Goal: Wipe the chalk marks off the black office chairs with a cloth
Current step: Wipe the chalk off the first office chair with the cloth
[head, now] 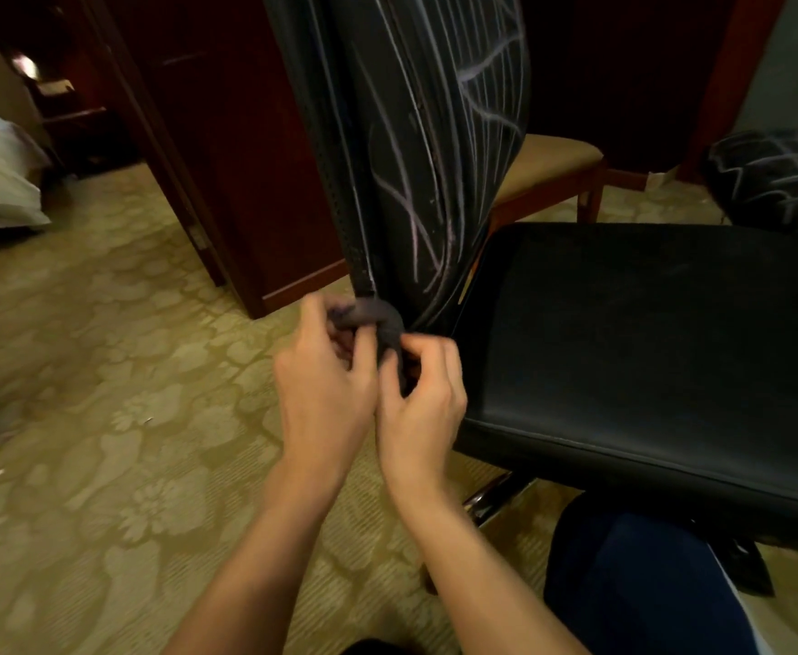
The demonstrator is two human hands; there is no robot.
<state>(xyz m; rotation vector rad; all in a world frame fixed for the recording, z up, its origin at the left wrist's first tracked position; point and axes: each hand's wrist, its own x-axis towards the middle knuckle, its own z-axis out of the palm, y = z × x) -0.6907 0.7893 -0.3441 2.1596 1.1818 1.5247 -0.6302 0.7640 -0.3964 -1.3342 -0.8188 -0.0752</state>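
Both hands grip dark cloth (378,323) at bottom edge of chair back (416,148): left hand (324,375) curled round bunched end, right hand (423,394) pinching hanging end. Chalk lines cover back; seat (647,333) looks clean. Second chalked chair (775,177) at right. No readable writing.

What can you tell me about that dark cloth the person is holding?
The cloth is a small, dark grey rag, soft-looking and bunched into a wad. The left hand and right hand both grip it with curled fingers. It sits by the bottom edge of the chair back, which bears white chalk lines; whether it touches is unclear.
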